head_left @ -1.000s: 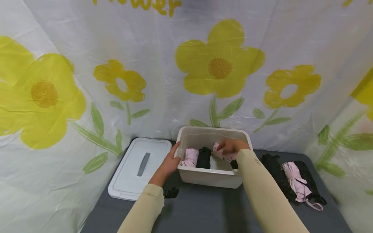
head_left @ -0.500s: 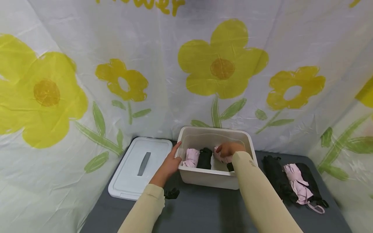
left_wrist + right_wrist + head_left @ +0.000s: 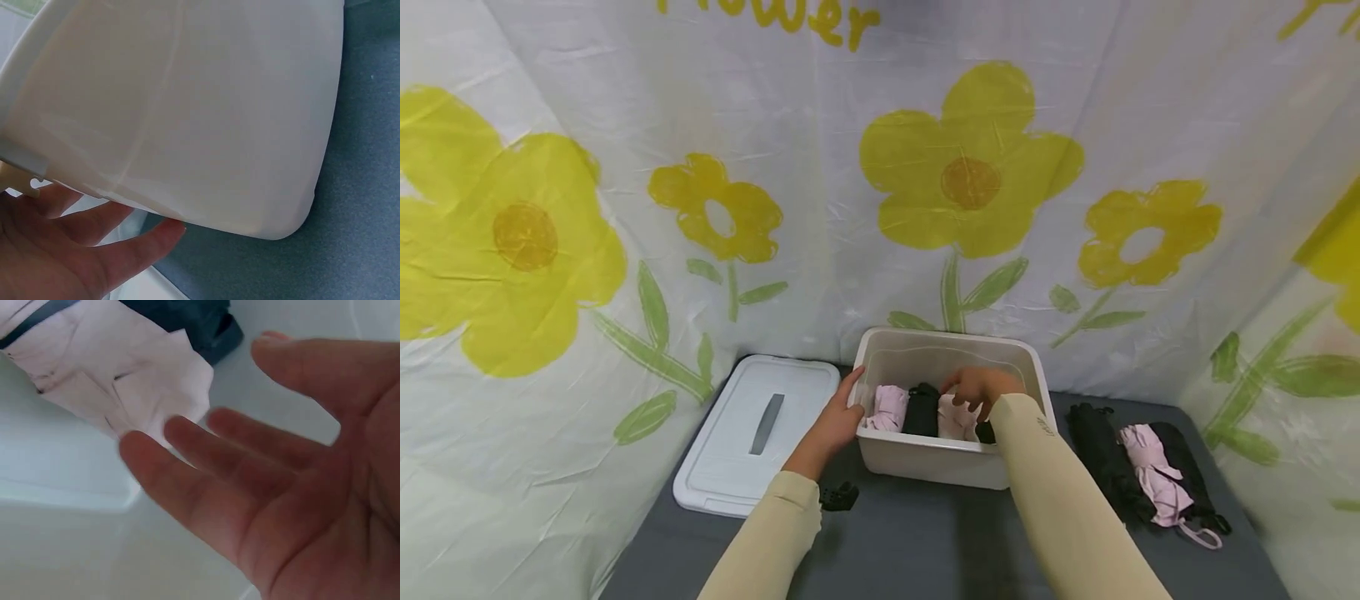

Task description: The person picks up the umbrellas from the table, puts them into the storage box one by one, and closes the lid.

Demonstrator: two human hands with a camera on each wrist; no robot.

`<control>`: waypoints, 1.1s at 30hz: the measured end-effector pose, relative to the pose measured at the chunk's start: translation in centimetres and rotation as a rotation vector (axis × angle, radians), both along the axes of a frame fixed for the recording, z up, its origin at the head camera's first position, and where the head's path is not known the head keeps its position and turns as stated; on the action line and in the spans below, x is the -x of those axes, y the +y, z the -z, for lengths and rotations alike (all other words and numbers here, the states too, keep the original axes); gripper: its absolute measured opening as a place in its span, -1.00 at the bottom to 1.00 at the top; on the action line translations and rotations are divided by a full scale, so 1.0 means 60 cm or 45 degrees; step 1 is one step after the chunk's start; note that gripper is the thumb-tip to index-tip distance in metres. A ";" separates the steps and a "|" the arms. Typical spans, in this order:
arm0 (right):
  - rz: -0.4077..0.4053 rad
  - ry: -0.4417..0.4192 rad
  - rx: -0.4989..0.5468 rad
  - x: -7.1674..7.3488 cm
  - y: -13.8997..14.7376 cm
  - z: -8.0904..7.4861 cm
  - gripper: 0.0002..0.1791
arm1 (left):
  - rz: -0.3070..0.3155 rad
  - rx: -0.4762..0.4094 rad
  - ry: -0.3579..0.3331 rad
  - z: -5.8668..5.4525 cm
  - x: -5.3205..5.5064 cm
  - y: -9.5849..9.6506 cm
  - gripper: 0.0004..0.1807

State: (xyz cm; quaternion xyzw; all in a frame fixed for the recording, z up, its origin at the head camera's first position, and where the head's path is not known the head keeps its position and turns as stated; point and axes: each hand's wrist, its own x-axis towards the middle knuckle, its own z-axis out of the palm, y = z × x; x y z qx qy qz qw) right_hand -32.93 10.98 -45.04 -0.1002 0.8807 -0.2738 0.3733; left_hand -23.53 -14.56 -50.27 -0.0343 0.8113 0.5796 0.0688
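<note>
A beige plastic storage bin (image 3: pixel 925 462) holds a row of folded umbrellas: a pink umbrella (image 3: pixel 889 407) at the left, a black umbrella (image 3: pixel 921 410), a second pink umbrella (image 3: pixel 955 421) and a dark one (image 3: pixel 985 432) partly hidden by my right hand. My right hand (image 3: pixel 985 387) is inside the bin over the second pink umbrella. In the right wrist view its fingers (image 3: pixel 206 481) are loosely extended beside the end of that pink umbrella (image 3: pixel 144 369), with nothing gripped. My left hand (image 3: pixel 835 421) touches the bin's left side, its extended fingers (image 3: pixel 137 250) against the outer wall.
A white lid (image 3: pixel 722 450) with a grey handle lies left of the bin. On the dark tabletop (image 3: pixel 910 542), right of the bin, lie a pink folded umbrella (image 3: pixel 1157 475) and black ones (image 3: pixel 1105 462). A small black object (image 3: pixel 838 497) sits by my left wrist. Flower-printed cloth stands behind.
The second pink umbrella has settled lower and closer to the black one, and my right hand has let go of it. My left hand stays at the bin's side.
</note>
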 end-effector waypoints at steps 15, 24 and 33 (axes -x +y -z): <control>-0.148 0.137 0.024 0.002 0.000 -0.072 -0.48 | -0.003 -0.050 -0.020 0.012 0.004 -0.015 -0.20; -0.274 0.357 0.073 -0.026 0.026 -0.085 -0.54 | 0.026 -0.074 -0.032 0.014 0.002 -0.004 -0.20; -0.323 0.573 0.130 -0.065 0.066 -0.084 -0.56 | 0.066 -0.055 -0.029 0.002 -0.002 0.000 -0.20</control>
